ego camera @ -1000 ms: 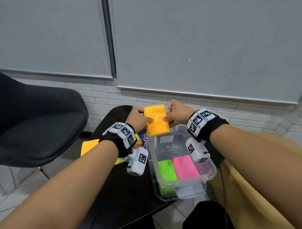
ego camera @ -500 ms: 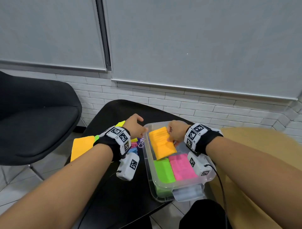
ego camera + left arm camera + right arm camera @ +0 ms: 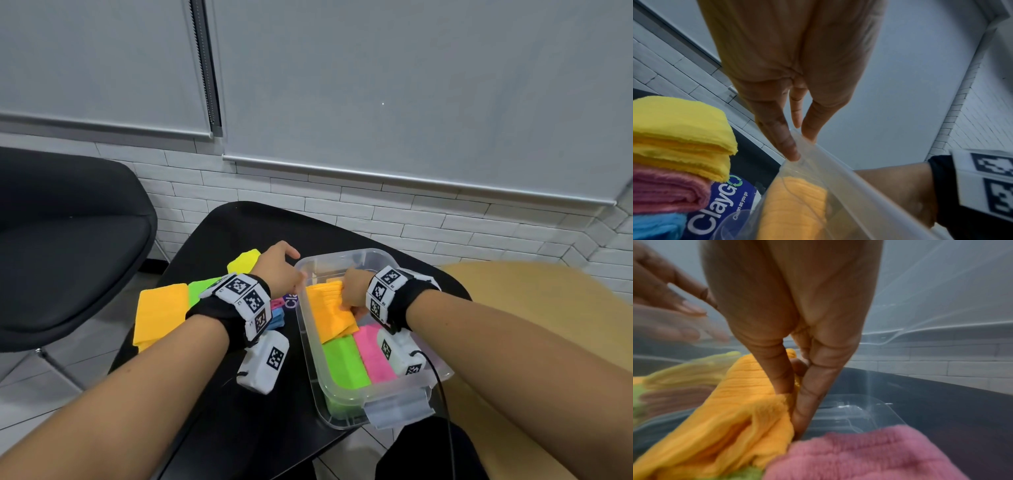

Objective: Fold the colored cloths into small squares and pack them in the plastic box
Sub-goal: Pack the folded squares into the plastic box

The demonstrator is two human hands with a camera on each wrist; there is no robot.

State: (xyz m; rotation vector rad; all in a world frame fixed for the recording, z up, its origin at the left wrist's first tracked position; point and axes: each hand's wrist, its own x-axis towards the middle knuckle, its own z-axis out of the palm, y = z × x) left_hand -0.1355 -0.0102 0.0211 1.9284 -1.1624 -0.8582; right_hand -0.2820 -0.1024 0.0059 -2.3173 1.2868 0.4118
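A folded orange cloth point(image 3: 329, 310) lies tilted in the far half of the clear plastic box point(image 3: 394, 404), partly over a folded green cloth point(image 3: 344, 365) and beside a folded pink cloth point(image 3: 371, 353). My right hand point(image 3: 352, 291) is inside the box and pinches the orange cloth point(image 3: 748, 404) at its right edge, just above the pink cloth point(image 3: 869, 452). My left hand point(image 3: 279, 270) rests with straight fingers point(image 3: 787, 142) on the box's left rim point(image 3: 838, 164). Stacked yellow point(image 3: 680, 129), pink and blue cloths lie left of the box.
The box stands on a small black table point(image 3: 219, 411). An unfolded orange cloth point(image 3: 159, 315), a green cloth point(image 3: 200, 287) and a yellow one point(image 3: 245, 260) lie on the table's left part, over a blue ClayGo package point(image 3: 723, 204). A black chair point(image 3: 68, 240) stands left. A brick wall is behind.
Both hands held the orange cloth above the box; the right hand lowered it into the box, while the left hand let go and moved to the box's left rim.
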